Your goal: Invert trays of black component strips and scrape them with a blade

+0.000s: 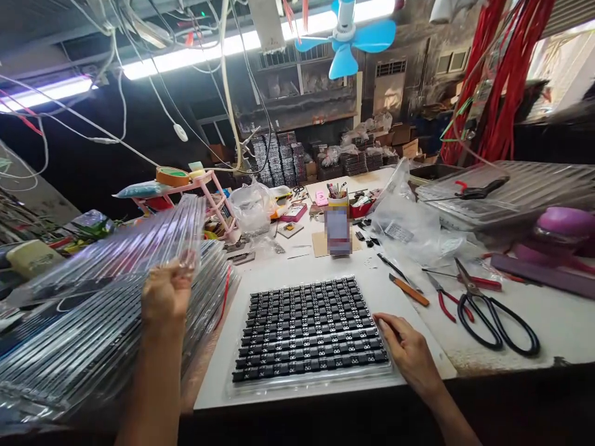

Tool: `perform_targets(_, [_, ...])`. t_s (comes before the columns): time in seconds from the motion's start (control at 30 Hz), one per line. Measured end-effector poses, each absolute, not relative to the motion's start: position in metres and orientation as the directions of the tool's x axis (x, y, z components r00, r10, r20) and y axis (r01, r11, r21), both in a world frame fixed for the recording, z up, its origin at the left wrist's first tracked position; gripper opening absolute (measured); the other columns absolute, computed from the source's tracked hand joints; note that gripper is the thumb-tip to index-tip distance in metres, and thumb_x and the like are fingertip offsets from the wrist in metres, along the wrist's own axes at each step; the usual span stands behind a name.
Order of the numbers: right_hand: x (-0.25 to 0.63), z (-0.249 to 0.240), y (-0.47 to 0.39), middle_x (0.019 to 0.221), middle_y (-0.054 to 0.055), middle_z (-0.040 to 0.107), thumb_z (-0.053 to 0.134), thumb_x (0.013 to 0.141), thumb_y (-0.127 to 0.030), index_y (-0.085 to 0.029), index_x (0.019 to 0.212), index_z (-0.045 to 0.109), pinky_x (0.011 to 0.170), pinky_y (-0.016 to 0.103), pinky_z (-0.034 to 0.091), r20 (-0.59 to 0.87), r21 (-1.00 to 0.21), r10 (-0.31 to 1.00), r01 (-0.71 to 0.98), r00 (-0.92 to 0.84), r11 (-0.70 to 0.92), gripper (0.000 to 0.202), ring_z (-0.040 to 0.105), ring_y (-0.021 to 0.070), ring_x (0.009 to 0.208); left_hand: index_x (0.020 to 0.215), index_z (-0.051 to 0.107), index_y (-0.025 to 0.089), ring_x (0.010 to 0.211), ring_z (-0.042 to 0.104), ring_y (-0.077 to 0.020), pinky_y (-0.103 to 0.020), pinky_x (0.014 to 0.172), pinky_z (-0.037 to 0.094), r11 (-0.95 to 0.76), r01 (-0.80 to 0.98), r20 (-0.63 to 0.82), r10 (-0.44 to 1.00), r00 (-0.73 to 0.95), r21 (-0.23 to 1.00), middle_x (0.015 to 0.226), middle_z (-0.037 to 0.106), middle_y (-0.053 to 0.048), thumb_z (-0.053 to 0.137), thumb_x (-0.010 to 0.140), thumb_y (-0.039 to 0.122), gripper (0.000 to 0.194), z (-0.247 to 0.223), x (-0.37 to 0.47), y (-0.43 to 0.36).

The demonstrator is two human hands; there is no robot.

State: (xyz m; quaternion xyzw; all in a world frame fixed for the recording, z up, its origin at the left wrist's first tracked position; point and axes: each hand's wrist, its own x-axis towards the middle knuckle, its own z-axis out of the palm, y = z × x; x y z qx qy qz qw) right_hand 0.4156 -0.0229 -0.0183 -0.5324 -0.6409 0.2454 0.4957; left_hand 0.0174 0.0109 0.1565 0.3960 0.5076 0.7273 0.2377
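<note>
My left hand (165, 294) is closed on the near corner of a clear ribbed plastic tray (158, 238), lifted and tilted over a tall stack of similar trays (88, 347) on the left. In front of me a clear plastic tray (302, 385) lies flat on the white tabletop. Rows of small black electronic parts (311, 328) fill it. My right hand (411, 353) is at this tray's right edge, thumb and fingers closed on the rim.
To the right lie black-handled scissors (497, 316), red-handled pliers (444, 300) and an orange-handled cutter (409, 290). Clear plastic bags (400, 217) stand behind them. A pink rack (216, 198) is at the back left, and a blue fan (344, 40) hangs overhead.
</note>
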Motion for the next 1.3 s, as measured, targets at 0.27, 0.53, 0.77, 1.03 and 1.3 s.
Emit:
perform_targets(0.27, [0.414,0.001,-0.022,0.106,0.009,0.066,0.048,0.088,-0.05,-0.019,0.106,0.065,0.075,0.033,0.052,0.255,-0.948,0.95,0.239,0.18,0.209,0.039,0.063,0.0204,0.085,0.102,0.062,0.024,0.06,0.065,-0.0142,-0.023,0.059,0.057,-0.204,-0.229,0.001,0.749,-0.663,0.952,0.073,0.07,0.003,0.085,0.051,0.029,0.056,0.084,0.044,-0.094])
perform_targets(0.53, [0.393,0.03,-0.009,0.088,0.008,0.066,0.052,0.084,-0.058,-0.014,0.136,0.044,0.039,0.024,0.04,-0.008,-0.981,0.972,-0.188,-0.235,-0.054,0.069,0.054,0.0105,0.048,0.13,0.049,0.026,0.047,0.053,-0.0083,-0.019,0.043,0.044,0.084,-0.307,-0.227,0.853,-0.469,0.948,0.066,0.06,0.004,0.085,0.053,0.027,0.085,0.044,0.032,-0.113])
perform_targets(0.77, [0.39,0.02,-0.014,0.061,-0.002,0.056,0.06,0.078,-0.058,-0.011,0.135,0.045,0.034,0.02,0.03,-0.094,-0.99,0.971,-0.078,-0.221,-0.113,0.075,0.045,0.0075,0.038,0.136,0.041,0.025,0.046,0.055,-0.009,-0.021,0.045,0.044,0.12,-0.315,-0.262,0.848,-0.46,0.941,0.067,0.06,0.004,0.085,0.055,0.029,0.093,0.029,0.025,-0.114])
perform_targets(1.03, [0.396,0.023,-0.02,0.062,-0.001,0.056,0.062,0.074,-0.061,-0.014,0.131,0.05,0.035,0.022,0.034,-0.101,-0.995,0.979,0.015,-0.18,-0.1,0.076,0.046,0.0098,0.041,0.137,0.042,0.02,0.045,0.054,-0.0097,-0.023,0.046,0.042,0.1,-0.176,-0.172,0.872,-0.459,0.979,0.066,0.055,0.004,0.076,0.066,0.041,0.081,0.029,0.031,-0.115])
perform_targets(1.3, [0.406,0.019,-0.008,0.057,-0.002,0.05,0.06,0.068,-0.071,-0.009,0.125,0.057,0.044,0.028,0.04,-0.049,-0.933,0.997,0.359,-0.066,-0.022,0.085,0.045,0.0123,0.046,0.107,0.067,0.011,0.086,0.06,-0.0205,-0.032,0.071,0.048,0.173,0.229,-0.005,0.809,-0.588,0.958,0.094,0.063,-0.009,0.07,0.063,0.052,0.06,0.004,0.029,-0.096])
